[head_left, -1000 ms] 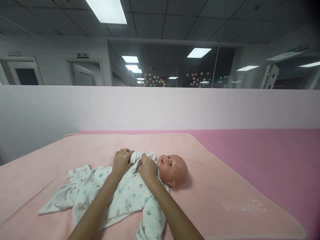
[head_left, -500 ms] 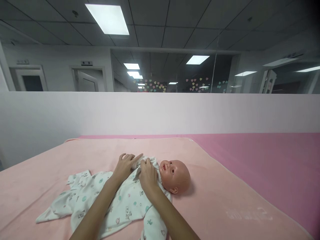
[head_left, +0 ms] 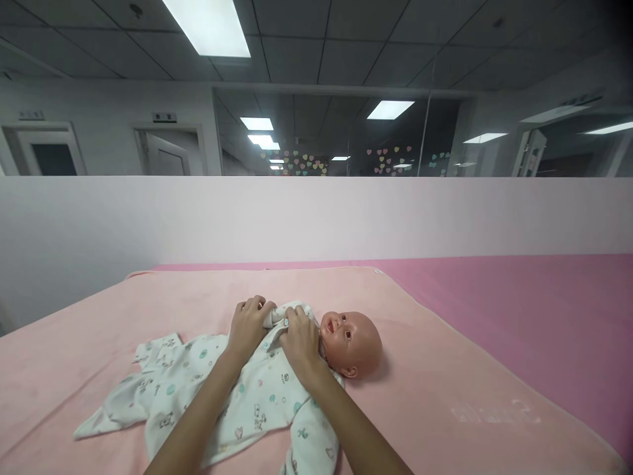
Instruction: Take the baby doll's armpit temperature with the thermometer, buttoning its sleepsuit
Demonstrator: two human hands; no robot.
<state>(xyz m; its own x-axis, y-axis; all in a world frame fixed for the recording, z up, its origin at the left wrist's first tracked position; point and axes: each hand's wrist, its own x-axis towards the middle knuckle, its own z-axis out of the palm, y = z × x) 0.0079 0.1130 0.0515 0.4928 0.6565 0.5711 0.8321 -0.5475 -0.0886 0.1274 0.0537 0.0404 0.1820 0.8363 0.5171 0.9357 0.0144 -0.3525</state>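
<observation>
A baby doll [head_left: 353,343] lies on its back, its bald head to the right and its mouth open. White baby pajamas [head_left: 270,396] with small green and brown prints cover its body; the legs of the garment lie flat to the left. My left hand [head_left: 251,324] is closed on the far front edge of the pajamas at chest height, its fingertips partly hidden. Just below the collar, my right hand [head_left: 301,340] pinches the near front edge. A small round snap shows by the right fingertips. The doll's arms and legs are hidden by the cloth.
Under the doll spreads a peach blanket [head_left: 445,369] with faint lettering at the right. A pink mat [head_left: 544,316] shows beyond its edge. Behind stands a low white wall [head_left: 316,218], with glass panes above it.
My left hand's fingers, stretched out before, are now curled onto the cloth. My right hand stays near the collar, holding the edge. The view has tilted slightly down.
</observation>
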